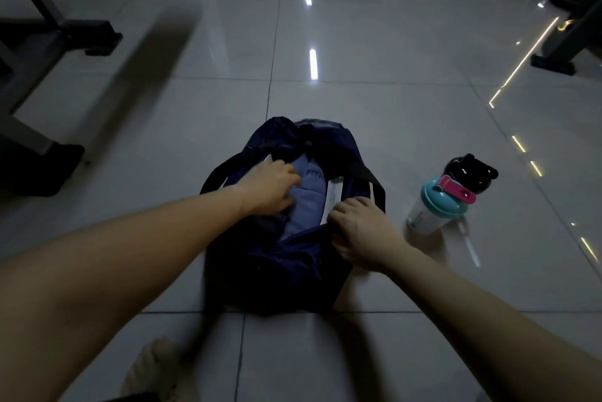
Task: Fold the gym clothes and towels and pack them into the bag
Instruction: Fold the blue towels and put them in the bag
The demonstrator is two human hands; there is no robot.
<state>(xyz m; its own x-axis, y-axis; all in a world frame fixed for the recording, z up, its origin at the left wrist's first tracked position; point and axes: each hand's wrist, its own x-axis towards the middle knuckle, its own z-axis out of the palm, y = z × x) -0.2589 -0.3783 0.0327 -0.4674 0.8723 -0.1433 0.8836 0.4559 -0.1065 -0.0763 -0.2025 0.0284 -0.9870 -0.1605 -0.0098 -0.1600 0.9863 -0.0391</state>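
A dark navy bag [286,268] lies on the tiled floor in front of me, its top open. Inside it lies folded pale blue clothing [306,203] with lettering on it. My left hand [270,188] rests in the opening, fingers curled down on the blue cloth at the bag's left side. My right hand [356,230] grips the bag's near right edge, next to a white label [332,196]. Black carry straps [368,175] hang over both sides. The bag's depths are hidden.
A shaker bottle with a teal lid and pink flap [436,204] stands right of the bag, with a black bottle [472,173] behind it. Gym machine frames stand at the far left [49,30] and top right [566,50]. My foot [156,369] shows at the bottom.
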